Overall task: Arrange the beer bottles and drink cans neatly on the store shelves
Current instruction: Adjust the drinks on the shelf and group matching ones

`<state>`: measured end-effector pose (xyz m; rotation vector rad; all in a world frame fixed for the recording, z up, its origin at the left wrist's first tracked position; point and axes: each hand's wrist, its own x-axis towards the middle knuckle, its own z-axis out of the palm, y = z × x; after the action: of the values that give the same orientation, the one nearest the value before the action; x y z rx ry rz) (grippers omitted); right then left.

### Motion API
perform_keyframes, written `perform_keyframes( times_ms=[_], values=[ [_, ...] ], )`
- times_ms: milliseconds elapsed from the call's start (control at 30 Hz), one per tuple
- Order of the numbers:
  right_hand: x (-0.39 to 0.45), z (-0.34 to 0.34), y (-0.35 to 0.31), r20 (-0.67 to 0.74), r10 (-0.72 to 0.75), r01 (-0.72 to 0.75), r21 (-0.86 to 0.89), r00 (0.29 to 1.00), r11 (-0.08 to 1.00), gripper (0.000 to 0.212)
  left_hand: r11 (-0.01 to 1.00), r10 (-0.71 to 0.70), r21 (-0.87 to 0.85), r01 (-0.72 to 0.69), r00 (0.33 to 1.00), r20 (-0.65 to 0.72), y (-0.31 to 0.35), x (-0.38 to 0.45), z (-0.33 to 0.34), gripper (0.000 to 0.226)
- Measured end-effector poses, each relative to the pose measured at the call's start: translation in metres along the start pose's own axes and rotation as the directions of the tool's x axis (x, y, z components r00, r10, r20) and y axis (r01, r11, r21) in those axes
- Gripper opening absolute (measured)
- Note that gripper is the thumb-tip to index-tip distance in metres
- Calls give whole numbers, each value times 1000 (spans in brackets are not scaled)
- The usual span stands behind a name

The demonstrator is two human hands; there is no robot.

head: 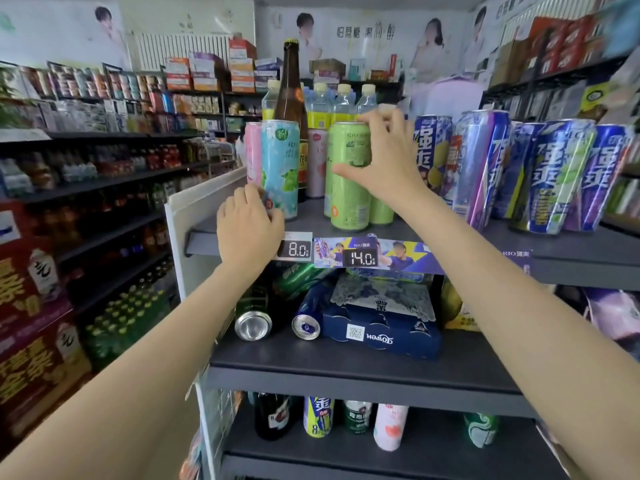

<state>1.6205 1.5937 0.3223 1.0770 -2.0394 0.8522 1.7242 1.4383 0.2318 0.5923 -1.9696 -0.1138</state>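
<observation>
Gripping the tall green can [348, 174] with my right hand [388, 157], thumb on its left side, fingers curled over the top rim, so that grip is clamped on the can. It stands upright on the top shelf [554, 244], near the front edge, with another green can [381, 213] just behind and to its right. My left hand [249, 230] sits at the shelf's front lip, fingers wrapped round the base of the light blue can [280, 168], grip closed on it; that can is upright too, left of the green one, apart from it. Behind the blue can: a pink can [253, 154] at the far left, a brown beer bottle [290, 91] with gold cap standing tall, and a pale pink can [317, 161] between blue and green. Right of my right hand, a row of blue-and-purple cans [540, 174], some tilted and leaning on each other. Further back, yellow drink bottles [332, 105] with pale caps. Price tags [294, 250] reading 8.0 and 14.0 on the shelf edge. Middle shelf [346, 368]: two cans lying on their sides, bottoms facing me, a green one [254, 320] and a blue one [306, 323], beside a dark blue multipack [381, 334]. Bottom shelf: a dark bottle [273, 415], several cans lying or standing mixed, cannot tell exact poses.
</observation>
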Motion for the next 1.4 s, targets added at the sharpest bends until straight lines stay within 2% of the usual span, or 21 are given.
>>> perform_keyframes(
  times_ms=[67, 167, 300, 367, 433, 500, 567, 633, 700, 733, 800, 867, 900, 1000, 1100, 1167, 1233, 1300, 1400],
  values=[
    [-2, 0, 2, 15, -8, 10, -142, 1000, 990, 82, 1000, -9, -3, 9, 1000, -7, 0, -1, -1, 26],
    [-12, 3, 4, -3, 35, -36, -153, 999, 988, 85, 999, -31, -40, 32, 1000, 4, 2, -1, -2, 28],
    [-56, -3, 2, -233, -23, 29, 22, 972, 999, 57, 980, -25, -199, 13, 998, -60, -2, -13, -7, 27],
    [-97, -9, 8, -280, -39, 67, 90, 959, 994, 44, 945, 58, -311, -101, 988, -145, -7, -42, -11, 26],
    [-143, -15, 20, -290, -45, 76, 96, 956, 992, 34, 906, 172, -363, -216, 974, -150, -11, -89, -8, 29],
    [-184, -18, 36, -277, -67, 90, 69, 958, 994, 25, 881, 283, -390, -268, 959, -22, -16, -138, 3, 32],
    [-216, -15, 56, -217, -82, 95, 51, 973, 994, 21, 883, 352, -396, -253, 914, 203, -17, -171, 21, 39],
    [-238, -2, 77, -106, 6, 2, 74, 994, 997, 22, 923, 286, -363, -128, 860, 422, -14, -182, 39, 47],
    [-249, 16, 96, 25, 207, -209, 96, 978, 973, 29, 948, 145, -313, 51, 807, 572, -3, -175, 51, 51],
    [-251, 24, 105, 85, 316, -323, 79, 945, 943, 33, 953, 90, -279, 117, 771, 631, 4, -170, 56, 56],
    [-249, 35, 115, 217, 507, -532, 73, 834, 844, 46, 968, 41, -201, 151, 693, 719, 16, -162, 66, 68],
    [-245, 45, 117, 330, 596, -660, 124, 732, 741, 55, 978, 23, -149, 147, 630, 776, 25, -156, 73, 76],
    [-246, 49, 117, 332, 613, -677, 121, 717, 726, 56, 979, 8, -132, 156, 614, 789, 28, -154, 75, 78],
    [-239, 56, 113, 187, 559, -572, 17, 808, 820, 54, 980, -8, -114, 163, 606, 795, 31, -152, 79, 79],
    [-205, 63, 112, 237, 370, -349, -127, 898, 928, 56, 965, 20, -178, 195, 617, 786, 21, -152, 77, 76],
    [-181, 75, 115, 322, 307, -252, -202, 896, 947, 61, 951, 28, -226, 210, 670, 742, 7, -152, 74, 68],
    [-164, 90, 119, 396, 299, -216, -241, 868, 946, 66, 962, 46, -228, 154, 727, 685, -5, -155, 72, 66],
    [-149, 105, 126, 427, 321, -210, -287, 846, 935, 69, 972, 95, -220, 82, 720, 688, -16, -160, 71, 71],
    [-134, 117, 135, 450, 388, -203, -406, 804, 891, 77, 962, 120, -254, 100, 681, 722, -24, -165, 73, 79]
  ],
)
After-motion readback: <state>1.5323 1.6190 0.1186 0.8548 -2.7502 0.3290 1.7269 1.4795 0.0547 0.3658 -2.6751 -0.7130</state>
